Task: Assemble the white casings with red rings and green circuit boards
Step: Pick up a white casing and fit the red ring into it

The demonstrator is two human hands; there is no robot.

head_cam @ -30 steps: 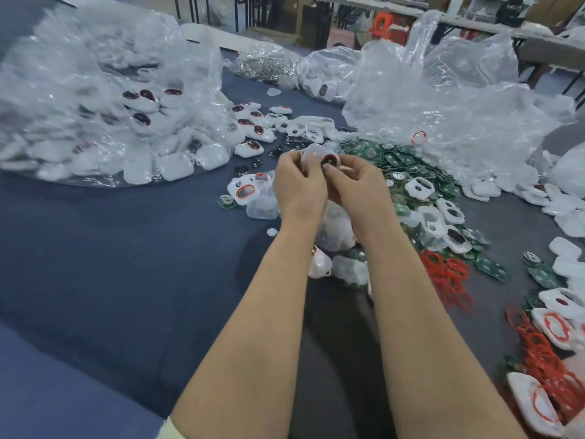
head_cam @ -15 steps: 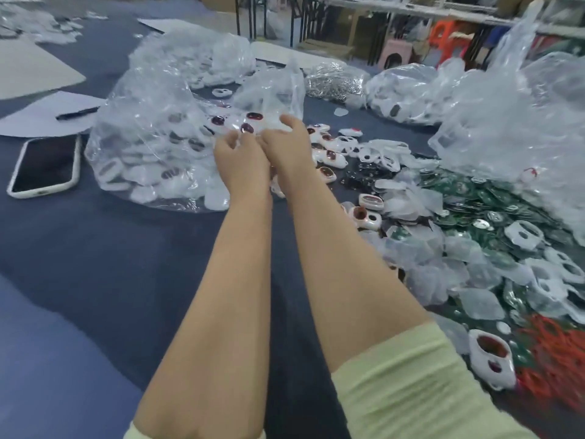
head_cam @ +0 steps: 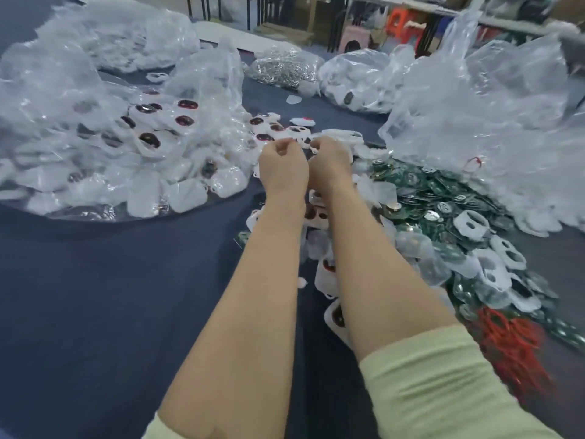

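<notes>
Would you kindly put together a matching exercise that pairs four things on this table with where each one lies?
Things:
1. red rings
2. green circuit boards
3. clear bag of white casings
4. bag of silvery metal parts

Places:
A. far centre of the table
B. left side, spread wide
C. near right, beside the sleeve
D. right of the forearms, at the foot of a large crumpled bag

Pairs: 1-C, 2-D, 3-B, 4-A
</notes>
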